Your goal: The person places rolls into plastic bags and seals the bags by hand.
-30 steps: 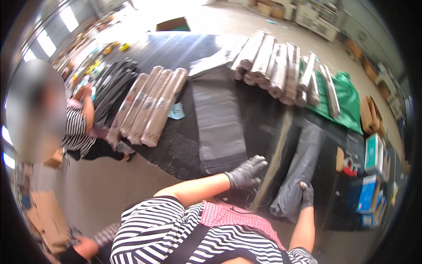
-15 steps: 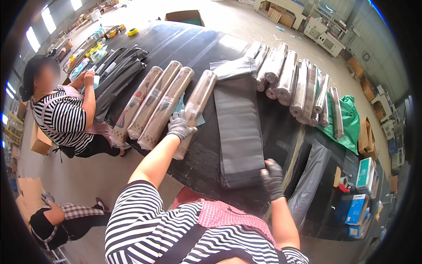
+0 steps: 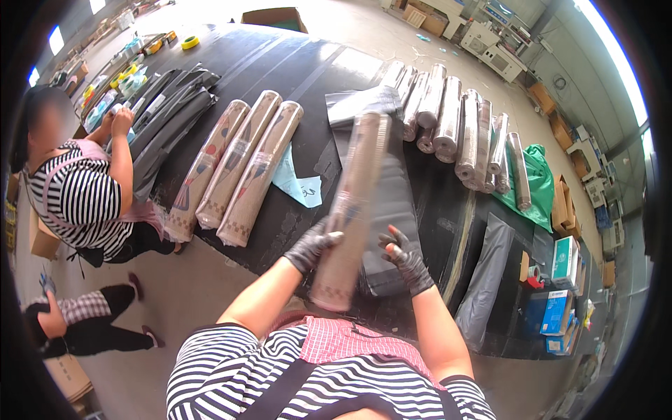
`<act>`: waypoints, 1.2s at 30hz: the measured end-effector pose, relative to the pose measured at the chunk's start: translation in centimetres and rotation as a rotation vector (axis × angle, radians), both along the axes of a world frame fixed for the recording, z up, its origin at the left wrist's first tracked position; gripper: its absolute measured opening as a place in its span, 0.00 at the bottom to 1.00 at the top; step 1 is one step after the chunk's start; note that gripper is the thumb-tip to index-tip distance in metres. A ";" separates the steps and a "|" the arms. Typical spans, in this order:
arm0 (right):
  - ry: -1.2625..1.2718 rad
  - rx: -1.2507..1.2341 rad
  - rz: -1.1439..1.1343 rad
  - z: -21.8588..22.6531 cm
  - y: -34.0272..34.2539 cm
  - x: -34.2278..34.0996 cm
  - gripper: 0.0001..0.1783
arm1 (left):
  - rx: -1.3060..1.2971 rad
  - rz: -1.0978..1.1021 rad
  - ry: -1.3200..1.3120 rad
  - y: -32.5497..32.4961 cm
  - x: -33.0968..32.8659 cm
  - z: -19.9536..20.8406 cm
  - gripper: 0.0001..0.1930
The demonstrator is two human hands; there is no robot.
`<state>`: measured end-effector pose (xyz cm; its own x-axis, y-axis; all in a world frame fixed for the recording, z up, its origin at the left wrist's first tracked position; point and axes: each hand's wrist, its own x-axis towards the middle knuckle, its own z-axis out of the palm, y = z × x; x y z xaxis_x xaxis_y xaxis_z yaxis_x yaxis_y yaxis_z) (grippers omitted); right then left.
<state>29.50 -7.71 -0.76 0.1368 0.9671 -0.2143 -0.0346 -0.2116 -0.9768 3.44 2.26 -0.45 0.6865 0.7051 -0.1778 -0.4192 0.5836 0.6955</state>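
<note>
A rolled mat [image 3: 353, 210] in clear wrap, brown with a patterned surface, is slightly blurred in front of me. My left hand [image 3: 315, 248], in a dark glove with bare fingertips, grips its left side near the lower end. To its right, my right hand [image 3: 406, 262], gloved alike, is open with fingers spread, apart from the roll. Beneath the roll lies a flat dark grey plastic bag [image 3: 392, 210], partly hidden by it. Three similar wrapped rolls [image 3: 260, 175] rest side by side on the left, beside a light blue paper [image 3: 299, 187] with handwriting.
Several wrapped rolls [image 3: 448, 126] are heaped at the far right of the black table [image 3: 280, 63], by a green sack [image 3: 539, 185]. A filled grey bag [image 3: 486, 280] lies right of me. A co-worker [image 3: 80, 168] stands at left by dark bags [image 3: 175, 105]; another person [image 3: 91, 315] is behind.
My left hand has lifted the rolled mat and carried it right, over the grey bag, baring the blue paper. My right hand has left the bag's lower corner and moved toward the roll.
</note>
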 end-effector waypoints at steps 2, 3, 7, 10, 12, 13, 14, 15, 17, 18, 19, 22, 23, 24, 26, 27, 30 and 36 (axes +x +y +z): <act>0.494 -0.008 0.082 3.6 1.4 -0.7 0.50 | -0.041 -0.112 -0.148 -3.3 4.2 0.8 0.48; 0.762 0.006 0.162 5.6 2.1 -1.1 0.54 | 0.065 -0.197 0.011 -4.2 5.9 -2.1 0.48; 0.922 -0.021 0.038 6.4 -3.0 4.6 0.57 | 0.360 -0.596 0.469 -3.9 9.3 0.9 0.25; 0.761 -0.132 -0.079 4.6 -8.4 11.0 0.55 | 0.813 -0.314 0.806 -3.6 11.1 -0.2 0.17; 0.586 -0.117 -0.158 5.2 -10.7 12.1 0.53 | 1.077 -0.468 1.021 -4.4 12.3 0.2 0.21; 0.490 -0.073 -0.188 5.6 -12.3 12.3 0.51 | 1.228 -0.461 1.090 -5.4 13.2 -1.8 0.23; 0.394 -0.030 -0.210 7.1 -13.2 11.5 0.50 | 1.376 -0.443 1.160 -6.1 13.8 -3.0 0.25; 0.325 -0.009 -0.186 9.2 -14.4 10.5 0.49 | 1.352 -0.495 1.279 -6.8 14.8 -3.1 0.26; 0.066 0.000 -0.119 6.2 -17.1 11.9 0.55 | 1.432 -0.453 1.313 -7.5 15.9 -3.8 0.22; -0.070 -0.046 -0.086 5.5 -18.2 11.7 0.57 | 1.463 -0.424 1.336 -7.7 16.1 -4.5 0.21; -0.020 -0.065 -0.093 4.8 -19.2 11.0 0.60 | 1.472 -0.402 1.356 -7.2 16.6 -6.7 0.17; -0.200 -0.152 -0.034 4.4 -21.6 9.0 0.58 | 1.495 -0.492 1.350 -7.1 17.1 -6.0 0.16; -0.325 -0.112 0.003 2.5 -22.5 9.3 0.58 | 1.407 -0.391 1.276 -6.8 17.5 -5.8 0.12; -0.424 -0.154 0.058 2.2 -22.7 9.1 0.58 | 1.192 -0.343 1.262 -5.7 17.2 -7.5 0.09; -0.674 -0.181 0.143 1.7 -22.9 8.9 0.58 | 1.039 -0.184 0.999 -3.5 15.5 -10.8 0.09; -0.768 -0.199 0.161 1.7 -23.1 9.0 0.58 | 0.781 -0.167 0.922 -3.6 14.7 -9.9 0.09; -0.996 -0.281 0.201 2.3 -23.6 9.1 0.58 | 0.320 -0.203 0.881 -3.5 14.8 -6.2 0.07; -0.955 -0.442 0.331 6.3 -20.8 8.6 0.58 | 1.324 0.193 0.991 -5.9 14.3 -3.4 0.06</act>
